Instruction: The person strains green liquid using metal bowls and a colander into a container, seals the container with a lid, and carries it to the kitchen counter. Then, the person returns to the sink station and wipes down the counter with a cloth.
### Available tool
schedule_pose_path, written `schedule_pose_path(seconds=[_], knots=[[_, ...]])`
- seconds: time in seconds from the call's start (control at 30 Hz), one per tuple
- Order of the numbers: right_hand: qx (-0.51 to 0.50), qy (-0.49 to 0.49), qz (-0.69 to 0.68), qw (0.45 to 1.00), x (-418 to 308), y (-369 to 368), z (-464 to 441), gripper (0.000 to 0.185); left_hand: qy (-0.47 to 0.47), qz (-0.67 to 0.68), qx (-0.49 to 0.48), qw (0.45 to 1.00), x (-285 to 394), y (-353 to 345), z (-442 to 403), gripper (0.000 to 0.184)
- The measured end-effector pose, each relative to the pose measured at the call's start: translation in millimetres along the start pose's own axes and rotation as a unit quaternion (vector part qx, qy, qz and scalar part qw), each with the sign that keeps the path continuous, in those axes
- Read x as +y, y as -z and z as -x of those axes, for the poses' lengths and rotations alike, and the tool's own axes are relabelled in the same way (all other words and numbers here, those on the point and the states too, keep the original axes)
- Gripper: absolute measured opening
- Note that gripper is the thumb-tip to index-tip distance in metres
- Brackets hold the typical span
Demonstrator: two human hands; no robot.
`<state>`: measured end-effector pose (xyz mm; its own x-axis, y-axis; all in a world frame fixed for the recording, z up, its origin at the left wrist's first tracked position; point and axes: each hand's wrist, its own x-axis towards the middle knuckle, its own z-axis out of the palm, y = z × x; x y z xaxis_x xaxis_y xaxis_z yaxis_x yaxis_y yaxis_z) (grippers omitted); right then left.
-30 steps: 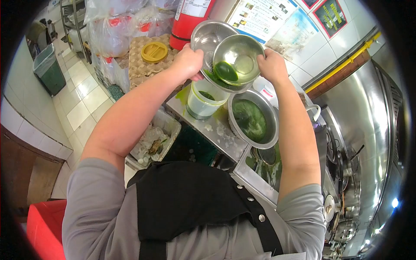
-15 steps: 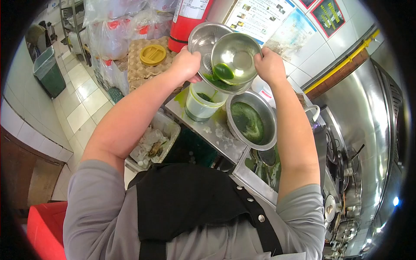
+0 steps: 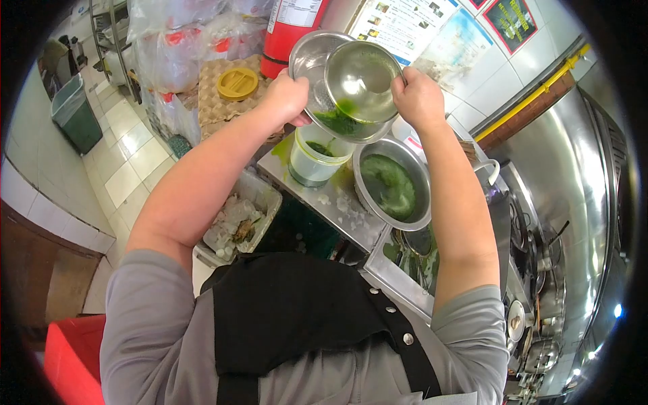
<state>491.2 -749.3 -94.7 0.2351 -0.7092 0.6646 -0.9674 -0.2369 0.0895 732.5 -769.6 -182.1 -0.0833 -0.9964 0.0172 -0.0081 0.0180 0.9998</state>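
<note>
Colander [image 3: 309, 61]: above the white tub [image 3: 306, 165], green liquid [image 3: 334, 122] inside
Left hand [image 3: 287, 98]: clasped on the colander's rim
Right hand [image 3: 420, 98]: grasping the steel bowl [image 3: 364, 71], tipped over the colander
Basin [image 3: 423, 204]: just beside the tub, holding foamy green liquid

Between the left hand [image 3: 287, 100] and the right hand [image 3: 418, 100], the overlapping colander [image 3: 309, 64] and steel bowl [image 3: 359, 71] block any straight crossing, while the open way lies on the near side of both hands, between the forearms and above the counter [image 3: 351, 221]. Below the left hand a tub [image 3: 307, 169] limits a drop, and below the right a wide basin [image 3: 406, 225] does the same. Past the left hand stand the fire extinguisher [image 3: 282, 47] and an egg tray [image 3: 210, 111]; beyond the right, the tiled wall [image 3: 484, 82] closes off reach.
</note>
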Motion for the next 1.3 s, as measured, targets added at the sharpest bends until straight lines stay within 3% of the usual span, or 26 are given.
schedule_pose_path(seconds=[0.13,0.33,0.4,0.57,0.67,1.03,1.3], knots=[[0.002,-0.053,-0.013,0.998,7,0,2,0.027,-0.005,0.000,-0.003,1.000,5,0,8,0.047],[-0.002,-0.232,-0.032,0.972,67,8,9,0.032,0.000,0.005,-0.010,1.000,4,0,8,0.046],[-0.043,-0.381,-0.191,0.904,78,31,17,0.035,0.004,0.003,-0.011,1.000,3,1,7,0.046],[-0.005,-0.287,0.048,0.957,167,35,59,0.038,-0.003,0.001,-0.016,1.000,5,2,9,0.046],[-0.055,-0.251,0.114,0.960,184,30,91,0.036,-0.006,0.004,-0.014,1.000,8,1,11,0.046],[-0.221,-0.223,0.193,0.930,150,-15,146,0.026,0.002,-0.004,-0.011,1.000,7,-1,6,0.045],[-0.259,-0.217,0.191,0.922,141,-53,169,0.027,-0.009,-0.013,-0.021,1.000,9,3,8,0.044]])
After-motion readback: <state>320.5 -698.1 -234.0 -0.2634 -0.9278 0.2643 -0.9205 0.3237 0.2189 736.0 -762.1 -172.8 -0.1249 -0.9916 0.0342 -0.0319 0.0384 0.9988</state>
